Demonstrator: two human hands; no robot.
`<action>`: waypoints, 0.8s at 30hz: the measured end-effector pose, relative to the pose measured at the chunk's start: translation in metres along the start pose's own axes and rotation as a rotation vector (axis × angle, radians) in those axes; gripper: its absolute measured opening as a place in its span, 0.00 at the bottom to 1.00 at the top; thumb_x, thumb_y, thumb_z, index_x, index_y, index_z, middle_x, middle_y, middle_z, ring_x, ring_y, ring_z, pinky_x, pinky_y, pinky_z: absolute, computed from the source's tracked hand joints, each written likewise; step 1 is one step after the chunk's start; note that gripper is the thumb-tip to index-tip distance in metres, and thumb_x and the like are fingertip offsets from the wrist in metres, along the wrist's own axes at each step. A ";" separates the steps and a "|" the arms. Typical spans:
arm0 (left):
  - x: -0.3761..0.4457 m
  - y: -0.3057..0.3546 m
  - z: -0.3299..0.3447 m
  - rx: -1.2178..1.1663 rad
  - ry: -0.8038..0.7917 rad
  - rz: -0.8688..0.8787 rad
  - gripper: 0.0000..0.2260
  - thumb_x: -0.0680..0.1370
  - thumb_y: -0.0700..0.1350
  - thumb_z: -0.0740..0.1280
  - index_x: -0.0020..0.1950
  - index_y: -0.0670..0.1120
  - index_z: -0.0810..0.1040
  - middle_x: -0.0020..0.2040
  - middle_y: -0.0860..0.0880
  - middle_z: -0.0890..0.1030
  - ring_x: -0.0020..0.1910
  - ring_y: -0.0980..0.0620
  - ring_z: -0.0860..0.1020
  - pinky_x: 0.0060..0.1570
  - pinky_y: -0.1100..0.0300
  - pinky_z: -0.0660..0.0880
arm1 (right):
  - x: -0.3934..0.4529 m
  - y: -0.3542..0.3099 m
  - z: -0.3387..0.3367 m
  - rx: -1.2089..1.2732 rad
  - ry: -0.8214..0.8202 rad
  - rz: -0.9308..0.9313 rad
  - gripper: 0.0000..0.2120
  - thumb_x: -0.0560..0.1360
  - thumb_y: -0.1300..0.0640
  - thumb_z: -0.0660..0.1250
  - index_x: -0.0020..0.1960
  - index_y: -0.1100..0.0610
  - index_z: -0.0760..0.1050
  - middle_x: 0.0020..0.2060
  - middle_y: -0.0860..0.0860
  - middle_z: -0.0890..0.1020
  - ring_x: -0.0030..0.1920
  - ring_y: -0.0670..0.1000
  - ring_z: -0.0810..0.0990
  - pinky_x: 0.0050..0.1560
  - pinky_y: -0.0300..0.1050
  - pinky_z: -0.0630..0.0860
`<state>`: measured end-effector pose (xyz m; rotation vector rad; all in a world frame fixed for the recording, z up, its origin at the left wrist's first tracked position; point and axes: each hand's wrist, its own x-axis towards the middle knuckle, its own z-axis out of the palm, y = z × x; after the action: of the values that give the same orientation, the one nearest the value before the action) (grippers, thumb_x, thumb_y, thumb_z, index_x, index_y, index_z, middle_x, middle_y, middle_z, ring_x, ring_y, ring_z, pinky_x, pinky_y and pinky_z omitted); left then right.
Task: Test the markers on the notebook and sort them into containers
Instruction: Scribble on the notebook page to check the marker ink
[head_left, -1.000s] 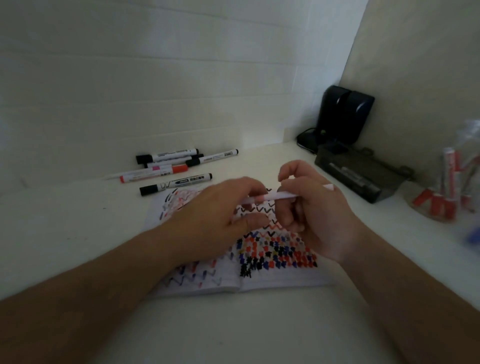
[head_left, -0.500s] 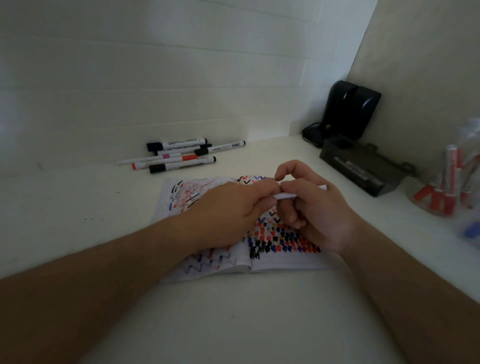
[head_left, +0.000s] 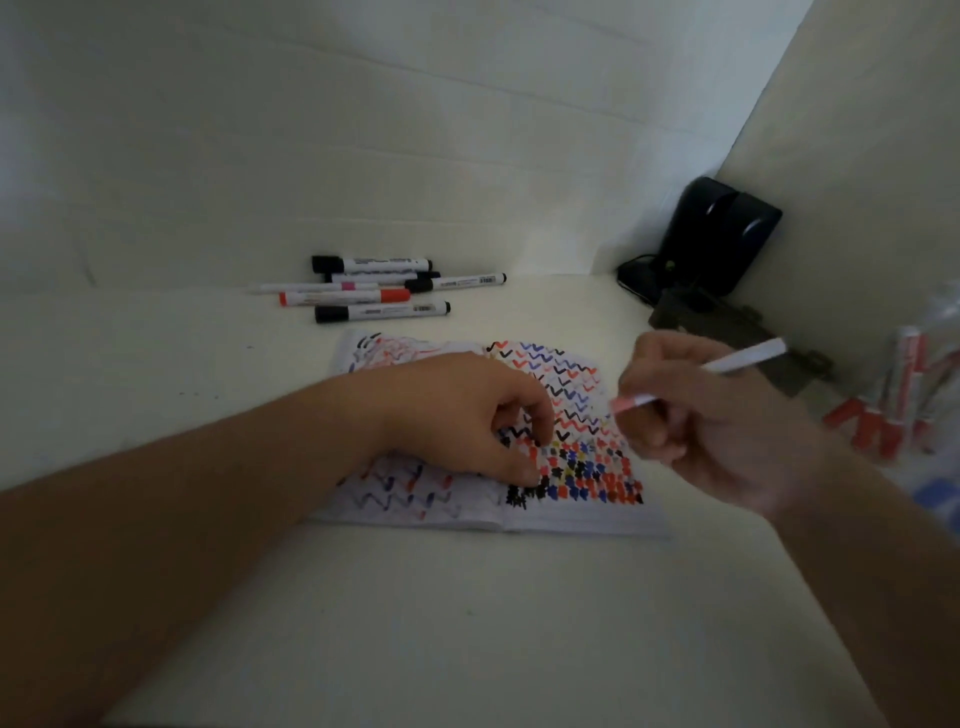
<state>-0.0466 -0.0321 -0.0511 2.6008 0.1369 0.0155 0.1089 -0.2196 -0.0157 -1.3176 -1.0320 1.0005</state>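
Right hand (head_left: 711, 421) grips a slim white marker (head_left: 727, 371) with a pink end, fingers curled round the barrel, held above the right-hand page of the open notebook (head_left: 571, 395); the pink end points down and left toward the paper but does not touch it; the hand is motion-blurred, so whether that end is a cap or a bare tip cannot be told; left hand (head_left: 467, 415) rests on the notebook near the spine, fingers curled loosely under, pinning the page; whether it holds a cap cannot be told; the pages are crowded with zigzags and blots in black, red and blue; five or six markers (head_left: 374, 291) lie in a loose row on the table (head_left: 467, 623) beyond the notebook, near the wall, apparently still untested; at the right edge a clear container (head_left: 914, 395) holds red-capped markers, blurred; a dark speaker (head_left: 722, 234) and a dark tray-like object (head_left: 727, 332) sit in the corner. Risks, as judged: little blank paper is left, so a pale pink stroke over old ink may be misread as a dry pen and the marker missorted; the left palm lies on inked marks and may smear them; a loose cap could roll off unseen.
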 end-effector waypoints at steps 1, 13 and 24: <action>0.001 0.001 0.001 0.017 0.009 0.009 0.14 0.71 0.64 0.75 0.54 0.65 0.78 0.38 0.58 0.74 0.36 0.62 0.74 0.39 0.60 0.71 | -0.003 0.008 0.008 -0.060 -0.006 0.015 0.08 0.70 0.63 0.72 0.35 0.59 0.74 0.24 0.56 0.72 0.24 0.50 0.65 0.25 0.37 0.62; 0.006 0.000 0.004 0.080 0.023 0.033 0.14 0.70 0.67 0.74 0.51 0.68 0.76 0.41 0.71 0.73 0.41 0.69 0.73 0.36 0.63 0.65 | -0.025 0.035 0.036 -0.445 0.270 -0.061 0.12 0.69 0.66 0.77 0.31 0.57 0.78 0.28 0.57 0.82 0.28 0.52 0.77 0.29 0.45 0.70; 0.008 0.002 0.004 0.104 0.013 0.046 0.13 0.70 0.65 0.74 0.51 0.66 0.77 0.41 0.75 0.72 0.41 0.70 0.73 0.36 0.63 0.65 | -0.021 0.040 0.047 -0.447 0.321 0.001 0.13 0.70 0.69 0.76 0.31 0.62 0.76 0.25 0.56 0.81 0.26 0.49 0.75 0.28 0.46 0.68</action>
<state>-0.0386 -0.0350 -0.0537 2.7082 0.0846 0.0430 0.0591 -0.2272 -0.0562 -1.7751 -1.0365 0.5444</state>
